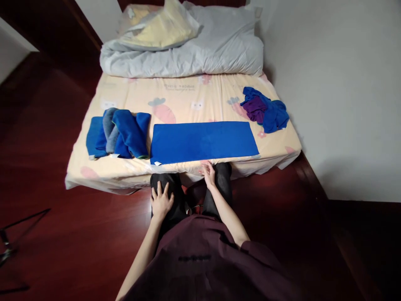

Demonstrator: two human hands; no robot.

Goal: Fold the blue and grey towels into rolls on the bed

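A blue towel (205, 142) lies spread flat along the near edge of the bed, with a small white tag at its lower left corner. My left hand (161, 200) rests on my left thigh, fingers spread and holding nothing. My right hand (208, 173) hovers over my right knee, just below the towel's near edge, fingers apart and slightly bent, with nothing in it. To the left sit several rolled or folded towels (130, 131), blue and grey, side by side. A crumpled heap of blue and purple cloths (266, 109) lies at the right.
The bed (125, 92) has a patterned cream sheet. A grey quilt (219, 54) and a yellow pillow (166, 29) are at its far end. A white wall (338, 104) stands on the right. A black stand (9, 246) is on the dark red floor at left.
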